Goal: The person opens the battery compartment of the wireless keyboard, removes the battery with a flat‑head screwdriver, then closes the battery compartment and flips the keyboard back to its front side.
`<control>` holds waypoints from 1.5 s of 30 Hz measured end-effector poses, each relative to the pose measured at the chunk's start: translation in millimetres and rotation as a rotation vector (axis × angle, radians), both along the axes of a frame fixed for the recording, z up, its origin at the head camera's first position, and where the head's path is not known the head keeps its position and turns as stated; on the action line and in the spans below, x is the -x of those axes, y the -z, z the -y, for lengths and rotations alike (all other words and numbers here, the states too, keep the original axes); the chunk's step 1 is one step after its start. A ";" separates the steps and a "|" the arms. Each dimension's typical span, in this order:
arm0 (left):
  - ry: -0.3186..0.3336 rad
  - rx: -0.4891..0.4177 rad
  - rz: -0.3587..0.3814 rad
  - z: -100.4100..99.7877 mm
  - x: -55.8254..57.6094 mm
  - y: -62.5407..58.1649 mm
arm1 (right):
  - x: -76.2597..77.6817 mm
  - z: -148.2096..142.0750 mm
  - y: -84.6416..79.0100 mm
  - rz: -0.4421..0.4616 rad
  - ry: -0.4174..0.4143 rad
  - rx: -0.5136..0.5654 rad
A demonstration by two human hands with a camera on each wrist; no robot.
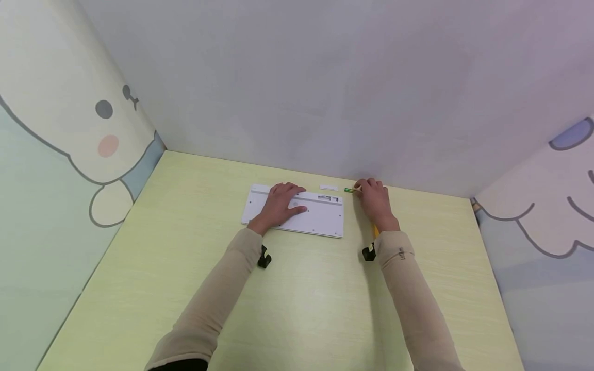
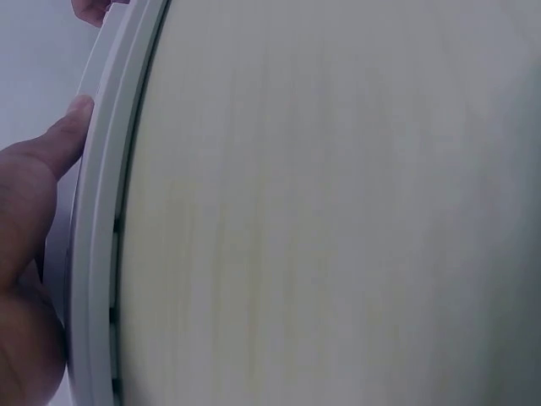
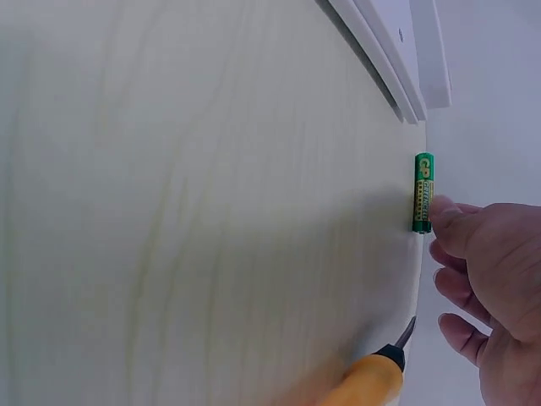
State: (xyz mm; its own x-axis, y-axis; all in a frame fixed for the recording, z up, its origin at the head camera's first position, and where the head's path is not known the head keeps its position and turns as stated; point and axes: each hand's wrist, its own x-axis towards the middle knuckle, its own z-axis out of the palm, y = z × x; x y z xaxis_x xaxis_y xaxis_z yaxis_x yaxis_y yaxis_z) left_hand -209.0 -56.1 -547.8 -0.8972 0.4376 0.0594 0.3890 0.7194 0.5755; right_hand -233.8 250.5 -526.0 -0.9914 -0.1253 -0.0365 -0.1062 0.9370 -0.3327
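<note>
Your left hand (image 1: pixel 278 203) rests, fingers spread, on white keyboard (image 1: pixel 320 219) | your right hand (image 1: pixel 375 201) pinches green battery (image 3: pixel 423 186) | yellow-handled tool (image 3: pixel 370 382) nearby

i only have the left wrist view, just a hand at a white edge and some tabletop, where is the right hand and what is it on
Observer: In the right wrist view, the right hand has its thumb and a fingertip at one end of a green battery.
Operator: ok, anything else close to it
Observer: Yes, an orange-handled tool with a slim, pointed metal tip.
Operator: and anything small lying loose further over
Observer: The head view shows a small white strip just beyond the far edge of the white keyboard.
</note>
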 end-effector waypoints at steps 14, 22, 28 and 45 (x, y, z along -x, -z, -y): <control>0.000 0.017 0.023 1.0 2.4 3.4 | 2.3 23.0 -9.4 -0.047 -0.065 0.020; 0.004 0.009 0.029 0.1 1.8 2.2 | 8.0 35.0 -10.6 -0.049 -0.098 -0.001; 0.001 0.007 0.027 0.1 1.2 1.6 | 11.6 42.3 -10.2 -0.036 -0.112 -0.009; 0.002 0.019 0.022 0.4 2.0 1.8 | 18.7 53.6 -11.8 0.025 -0.136 -0.040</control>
